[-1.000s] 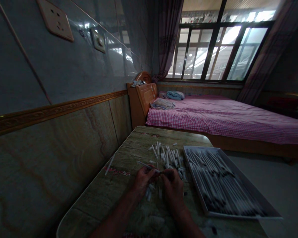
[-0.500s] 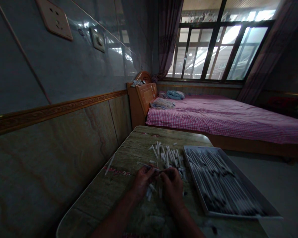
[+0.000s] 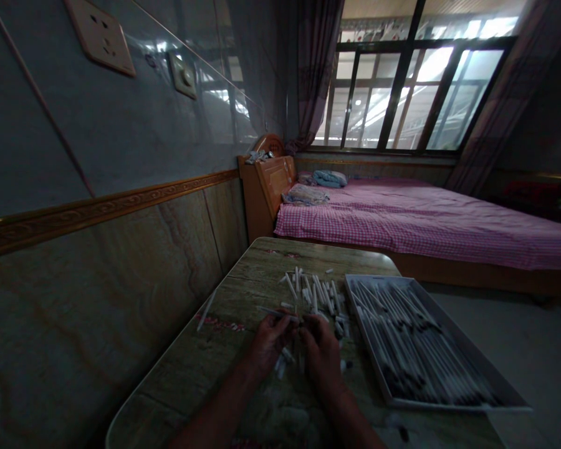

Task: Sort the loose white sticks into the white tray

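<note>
Over the table my left hand is closed on a thin pale stick, which points out to the left past the fingers. My right hand meets it at the stick's right end, fingertips pinched together. Whatever sits between those fingertips is too small and dark to make out. Just beyond the hands lies a loose pile of short white tubes. Smaller white pieces are scattered under and between the hands, partly hidden by them.
A shallow white box full of long thin sticks with dark parts stands on the right of the table. One lone stick lies at the table's left edge. The tiled wall is at left; a bed stands beyond.
My right hand has shifted slightly left and its fingers have changed position at the stick's end. My left hand keeps its hold with little movement.
</note>
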### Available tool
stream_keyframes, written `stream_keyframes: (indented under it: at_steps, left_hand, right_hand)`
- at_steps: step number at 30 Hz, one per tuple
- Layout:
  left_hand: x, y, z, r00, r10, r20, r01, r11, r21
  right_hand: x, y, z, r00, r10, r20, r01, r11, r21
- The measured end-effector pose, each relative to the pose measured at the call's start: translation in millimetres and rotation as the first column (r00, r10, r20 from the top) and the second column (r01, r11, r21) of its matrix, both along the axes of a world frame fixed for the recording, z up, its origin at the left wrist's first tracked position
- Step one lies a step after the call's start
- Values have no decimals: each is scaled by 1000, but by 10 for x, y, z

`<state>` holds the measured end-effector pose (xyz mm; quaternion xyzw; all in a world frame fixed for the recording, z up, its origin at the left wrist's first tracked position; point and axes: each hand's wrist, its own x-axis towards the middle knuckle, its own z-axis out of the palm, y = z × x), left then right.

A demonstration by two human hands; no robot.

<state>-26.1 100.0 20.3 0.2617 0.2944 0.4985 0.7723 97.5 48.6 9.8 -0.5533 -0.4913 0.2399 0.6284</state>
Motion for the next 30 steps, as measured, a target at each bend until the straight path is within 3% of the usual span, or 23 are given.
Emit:
stream_keyframes:
  at_steps: [6, 14, 30]
  left_hand:
    - [-7, -12, 11, 1000, 3, -14, -2, 1000, 19]
    - [8, -14, 16, 1000, 15, -25, -15, 1000, 9]
    - [9, -21, 21, 998, 35, -59, -35, 999, -8]
  right_hand:
    - [-6, -29, 70, 996, -4, 87, -3, 997, 75]
    - [-11, -18, 80, 993, -79, -84, 76, 997, -33]
    - [4, -8, 65, 998, -42, -44, 42, 999, -18]
